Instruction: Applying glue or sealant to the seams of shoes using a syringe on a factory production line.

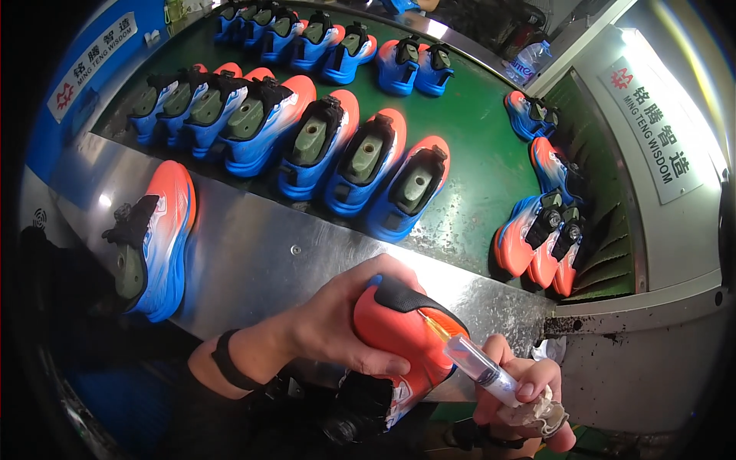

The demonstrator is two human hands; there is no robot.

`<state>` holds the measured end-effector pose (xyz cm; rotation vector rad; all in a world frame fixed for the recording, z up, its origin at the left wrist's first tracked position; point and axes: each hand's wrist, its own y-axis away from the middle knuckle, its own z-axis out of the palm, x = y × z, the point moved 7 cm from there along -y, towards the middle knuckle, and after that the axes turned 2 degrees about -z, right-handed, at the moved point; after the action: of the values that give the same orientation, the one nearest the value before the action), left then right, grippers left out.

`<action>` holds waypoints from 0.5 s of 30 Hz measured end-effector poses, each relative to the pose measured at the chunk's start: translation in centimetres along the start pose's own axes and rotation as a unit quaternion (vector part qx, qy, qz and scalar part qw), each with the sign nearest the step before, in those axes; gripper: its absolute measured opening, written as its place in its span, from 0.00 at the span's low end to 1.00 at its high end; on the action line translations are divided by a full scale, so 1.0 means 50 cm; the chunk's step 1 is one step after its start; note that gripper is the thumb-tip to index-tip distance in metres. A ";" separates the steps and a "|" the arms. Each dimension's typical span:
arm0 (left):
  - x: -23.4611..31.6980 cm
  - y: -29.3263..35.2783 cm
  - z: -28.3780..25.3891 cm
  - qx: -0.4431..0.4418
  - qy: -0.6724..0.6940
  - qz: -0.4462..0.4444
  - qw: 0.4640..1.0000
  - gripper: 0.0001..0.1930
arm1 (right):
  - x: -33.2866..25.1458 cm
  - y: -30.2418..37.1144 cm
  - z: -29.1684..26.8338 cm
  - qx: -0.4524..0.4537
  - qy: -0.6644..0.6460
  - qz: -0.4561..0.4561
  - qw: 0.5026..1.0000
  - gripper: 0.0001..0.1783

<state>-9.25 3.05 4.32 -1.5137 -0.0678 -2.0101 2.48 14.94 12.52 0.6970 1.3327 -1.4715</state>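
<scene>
My left hand (pixel 333 322) is closed round a red-orange sports shoe (pixel 395 333), which is tilted toe up with its black sole edge facing up and right. Between the fingers of my right hand (pixel 525 383) is a clear plastic syringe (pixel 479 364) with pale contents. Its thin yellowish needle (pixel 433 326) reaches the seam where the shoe's upper meets the sole; whether the tip touches cannot be made out. A crumpled whitish wad (pixel 537 414) is also gripped in my right hand, against the fingers below the syringe.
On the green conveyor belt (pixel 468 169) stand rows of blue and red-orange shoes (pixel 414 188) with green lasts inside. Another shoe (pixel 169 238) stands on the metal ledge (pixel 253 261) at left. Several shoes (pixel 529 238) lie by the machine opening at right. A clear bottle (pixel 529 63) stands behind.
</scene>
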 end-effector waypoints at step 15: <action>-0.022 0.009 -0.024 0.051 -0.014 -0.025 0.998 0.39 | 0.006 0.052 -0.027 0.055 -0.017 0.016 0.998 0.35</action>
<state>-9.87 2.70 2.82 -1.4887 -0.2184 -1.9944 4.50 16.40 10.94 0.7573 1.2154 -1.5326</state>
